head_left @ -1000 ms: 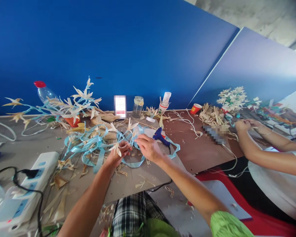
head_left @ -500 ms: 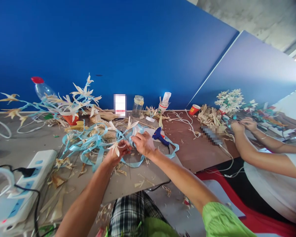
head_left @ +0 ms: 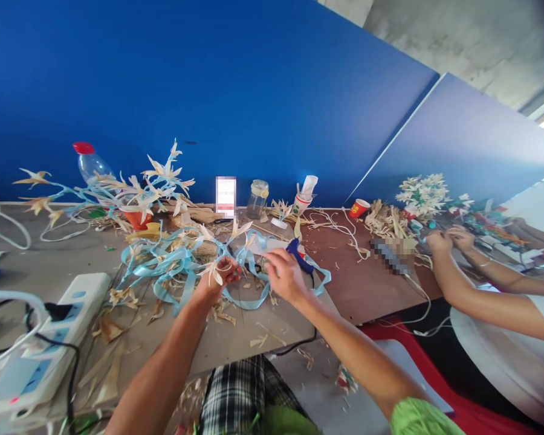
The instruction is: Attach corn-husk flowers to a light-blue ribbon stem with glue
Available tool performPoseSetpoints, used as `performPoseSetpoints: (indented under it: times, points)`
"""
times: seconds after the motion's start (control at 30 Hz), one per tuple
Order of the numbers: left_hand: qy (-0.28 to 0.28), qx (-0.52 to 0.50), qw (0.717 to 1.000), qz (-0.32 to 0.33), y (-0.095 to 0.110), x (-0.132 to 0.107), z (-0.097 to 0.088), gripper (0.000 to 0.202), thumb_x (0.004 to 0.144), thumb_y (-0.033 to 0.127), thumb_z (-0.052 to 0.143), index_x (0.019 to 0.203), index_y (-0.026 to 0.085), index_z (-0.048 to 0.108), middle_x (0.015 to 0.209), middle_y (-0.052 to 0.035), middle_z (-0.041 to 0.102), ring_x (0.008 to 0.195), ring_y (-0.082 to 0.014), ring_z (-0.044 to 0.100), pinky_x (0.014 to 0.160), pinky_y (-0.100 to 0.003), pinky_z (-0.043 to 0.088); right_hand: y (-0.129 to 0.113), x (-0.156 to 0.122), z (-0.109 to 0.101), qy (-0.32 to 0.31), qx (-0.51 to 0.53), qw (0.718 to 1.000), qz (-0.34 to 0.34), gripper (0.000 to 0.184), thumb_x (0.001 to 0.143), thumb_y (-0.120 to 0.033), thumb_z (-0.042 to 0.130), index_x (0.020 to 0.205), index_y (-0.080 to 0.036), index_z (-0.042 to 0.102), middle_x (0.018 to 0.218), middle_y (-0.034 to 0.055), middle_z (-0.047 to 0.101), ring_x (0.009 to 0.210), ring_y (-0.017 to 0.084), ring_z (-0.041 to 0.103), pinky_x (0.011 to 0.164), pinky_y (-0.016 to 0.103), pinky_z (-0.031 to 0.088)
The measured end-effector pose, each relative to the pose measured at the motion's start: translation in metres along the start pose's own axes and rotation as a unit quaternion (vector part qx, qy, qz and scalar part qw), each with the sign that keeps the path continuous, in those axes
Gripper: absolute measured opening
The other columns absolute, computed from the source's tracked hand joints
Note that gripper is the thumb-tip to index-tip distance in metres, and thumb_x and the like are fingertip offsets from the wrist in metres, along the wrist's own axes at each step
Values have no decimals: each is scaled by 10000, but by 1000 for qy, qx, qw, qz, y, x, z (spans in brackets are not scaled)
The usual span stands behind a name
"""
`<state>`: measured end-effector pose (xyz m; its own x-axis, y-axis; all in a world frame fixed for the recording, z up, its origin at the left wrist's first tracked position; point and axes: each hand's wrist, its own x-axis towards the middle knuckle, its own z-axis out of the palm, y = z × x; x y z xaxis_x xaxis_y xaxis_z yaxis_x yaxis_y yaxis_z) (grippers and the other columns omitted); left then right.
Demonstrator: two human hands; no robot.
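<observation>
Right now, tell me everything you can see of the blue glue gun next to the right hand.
The blue glue gun lies on its side on the table, unheld, just beyond the right hand, which hides its near part; whether they touch cannot be told. It looks like dark blue plastic. A thin dark cord seems to run from it toward the table's edge. Light-blue ribbon loops beside it. The left hand holds a straw flower, apart from the gun.
</observation>
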<state>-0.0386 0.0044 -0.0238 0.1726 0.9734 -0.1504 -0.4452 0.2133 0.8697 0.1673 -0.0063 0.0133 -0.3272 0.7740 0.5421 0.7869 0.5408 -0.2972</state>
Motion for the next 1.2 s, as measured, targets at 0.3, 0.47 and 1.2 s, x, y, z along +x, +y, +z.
performPoseSetpoints:
  times: [0.3,0.47,1.2]
  points:
    - [-28,-7,999,-23,2,-3,5,355,589,371,789,689,159,523,597,40,599,414,-19,386,600,-222,472,105,-14,-35,-171,-187,911,325,447,850,-357,521,1232,-125,551,1221,188,543,1112,296,538,906,384,412]
    - [-25,-6,999,-30,2,-4,4,339,602,362,783,696,158,529,611,29,608,399,-17,374,598,-237,481,111,-8,-26,-247,-115,915,297,535,762,-429,637,1228,-180,553,1203,143,591,1094,267,574,888,329,426]
    - [-26,-20,998,-49,12,-11,8,282,618,345,750,676,158,547,567,43,567,411,-23,369,613,-231,484,80,-2,-73,52,627,708,321,378,623,-327,723,959,-209,598,637,-53,477,526,68,445,535,226,409]
